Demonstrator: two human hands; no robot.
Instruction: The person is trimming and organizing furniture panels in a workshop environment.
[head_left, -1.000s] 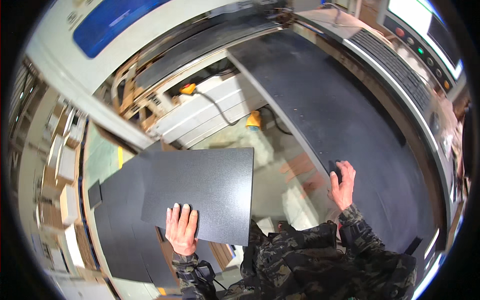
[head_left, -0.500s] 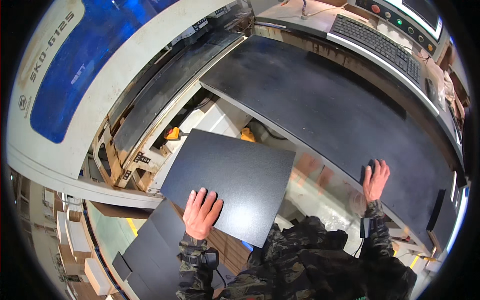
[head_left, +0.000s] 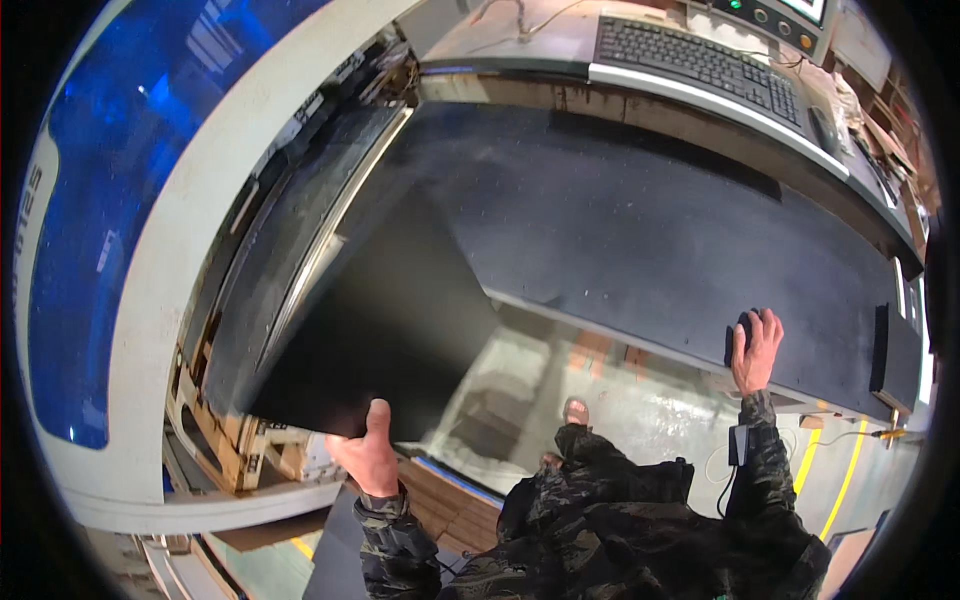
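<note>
By the left hand, the dark board is gripped at its near edge, thumb above and fingers hidden beneath, presumably so its weight is supported from below. The right hand is rested near the front edge of the counter, perhaps for balance; whether anything is held there cannot be told. The board is tilted beside the blue-and-white machine; contact with the counter is unclear.
</note>
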